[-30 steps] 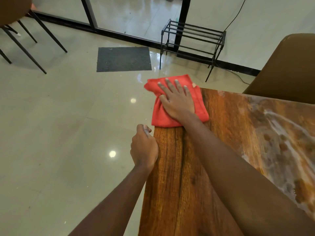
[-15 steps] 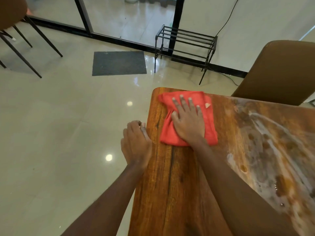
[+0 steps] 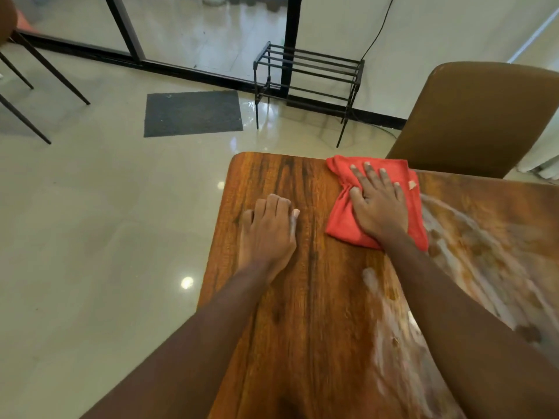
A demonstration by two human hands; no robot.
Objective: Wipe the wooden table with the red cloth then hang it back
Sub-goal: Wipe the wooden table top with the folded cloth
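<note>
Glossy floor (image 3: 90, 237) surrounded the bench (image 3: 317, 297), where the right hand (image 3: 378, 204) pressed flat, fingers spread, on the red cloth (image 3: 340, 220) at the far edge and the left hand (image 3: 269, 228) rested empty nearby; a hard push might send the cloth over.

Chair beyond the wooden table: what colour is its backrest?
The chair's padded backrest is plain brown; head view.

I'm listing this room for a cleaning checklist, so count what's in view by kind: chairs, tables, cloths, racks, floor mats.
Chairs: 2, brown chair and far-left chair
Tables: 1, wooden table
Cloths: 1, red cloth
Racks: 1, black metal rack
Floor mats: 1, grey mat
Total: 6
</note>
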